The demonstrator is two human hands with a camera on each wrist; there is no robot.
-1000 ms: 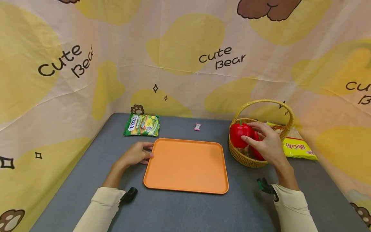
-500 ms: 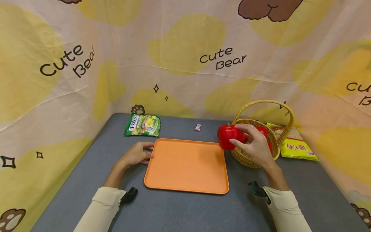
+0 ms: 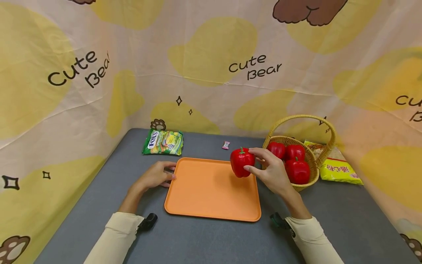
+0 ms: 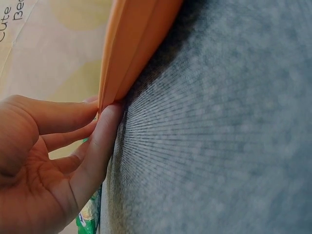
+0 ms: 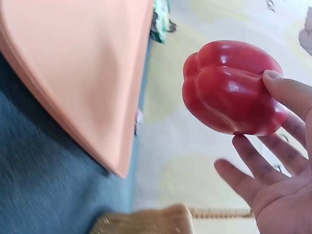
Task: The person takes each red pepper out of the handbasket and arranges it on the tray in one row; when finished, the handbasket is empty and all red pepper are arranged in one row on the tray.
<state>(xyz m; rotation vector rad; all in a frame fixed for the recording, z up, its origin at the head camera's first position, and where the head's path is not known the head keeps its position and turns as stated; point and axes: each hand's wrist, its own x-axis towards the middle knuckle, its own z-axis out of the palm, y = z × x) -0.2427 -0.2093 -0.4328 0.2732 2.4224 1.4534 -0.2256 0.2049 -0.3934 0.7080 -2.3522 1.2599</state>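
My right hand [image 3: 271, 168] pinches a red bell pepper [image 3: 242, 163] between thumb and fingertips, with its green stem pointing up. The pepper hangs over the right back part of an orange tray [image 3: 207, 190]. In the right wrist view the pepper's lobed bottom [image 5: 209, 87] faces away from the palm, and some fingers stay spread apart from it. At the tray's left side my left hand [image 3: 156, 175] grips the rim. The left wrist view shows the thumb and a finger on either side of the tray's edge [image 4: 114, 73].
Right of the tray stands a wicker basket [image 3: 315, 175] with a tall handle, holding several more red peppers [image 3: 298, 172]. A yellow food packet [image 3: 339, 170] lies behind it. At the back are a small pink wrapped candy [image 3: 225, 145] and a green Fox's bag [image 3: 163, 142].
My right hand has carried the pepper leftward out of the basket to above the tray, bringing the peppers inside into view. The left hand has kept its place on the rim.
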